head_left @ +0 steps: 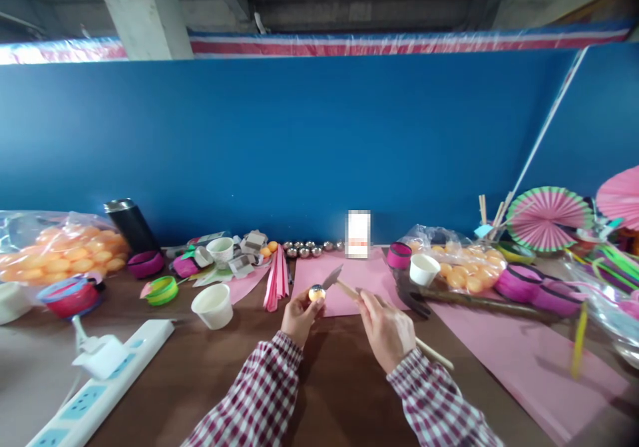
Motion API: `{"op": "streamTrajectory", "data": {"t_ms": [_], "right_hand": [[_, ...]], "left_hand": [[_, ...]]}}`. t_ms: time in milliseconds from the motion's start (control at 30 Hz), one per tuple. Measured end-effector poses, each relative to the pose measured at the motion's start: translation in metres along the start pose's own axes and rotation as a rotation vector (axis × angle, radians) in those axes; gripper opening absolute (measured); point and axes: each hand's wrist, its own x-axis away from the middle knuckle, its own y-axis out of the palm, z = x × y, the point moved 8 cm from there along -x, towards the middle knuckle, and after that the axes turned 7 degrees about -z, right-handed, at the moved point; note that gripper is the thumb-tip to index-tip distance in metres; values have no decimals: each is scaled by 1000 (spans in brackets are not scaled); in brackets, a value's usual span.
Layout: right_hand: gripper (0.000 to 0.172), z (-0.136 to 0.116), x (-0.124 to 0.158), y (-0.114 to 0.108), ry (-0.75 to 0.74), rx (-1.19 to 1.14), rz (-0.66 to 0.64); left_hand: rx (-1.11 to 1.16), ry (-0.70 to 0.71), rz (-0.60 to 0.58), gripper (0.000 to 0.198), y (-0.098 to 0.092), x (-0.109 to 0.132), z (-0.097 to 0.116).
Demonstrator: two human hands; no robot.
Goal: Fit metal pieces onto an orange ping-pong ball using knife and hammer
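Observation:
My left hand (299, 315) is closed round a small orange ball (316, 294), pinched between thumb and fingers above a pink paper sheet (359, 281). My right hand (387, 330) grips a wooden-handled tool (344, 289) whose grey metal blade tip points at the ball and nearly touches it. The wooden handle runs back past my wrist to the right. Both sleeves are red and white checked.
A white paper cup (213, 305) and a white power strip (94, 387) lie to the left. Bags of orange balls (54, 254) (464, 267) sit on both sides. A black glue gun (412, 297), tape rolls, small metal cups (304, 251), pink paper fans (546, 217) and a black flask (130, 224) crowd the back edge.

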Motion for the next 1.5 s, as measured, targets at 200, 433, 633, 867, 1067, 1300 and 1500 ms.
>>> {"op": "streamTrajectory", "data": {"t_ms": [200,433,633,867,1067,1300,1500], "right_hand": [[26,1,0,0,17,4,11],[24,3,1,4,28,21,-29],[25,3,1,7,32,17,-14],[25,6,0,5,42,-8,-26],[26,5,0,2,41,-18,5],[26,2,0,2,31,7,-15],[25,1,0,7,21,18,-44]], "left_hand": [[113,-33,-14,30,6,4,2],[171,-82,-64,25,12,5,0],[203,-104,-113,24,18,7,0],[290,-35,-94,49,16,7,5],[302,-40,-53,43,13,7,3],[299,-31,-71,42,15,7,2],[250,-66,-56,48,14,9,0]]}}
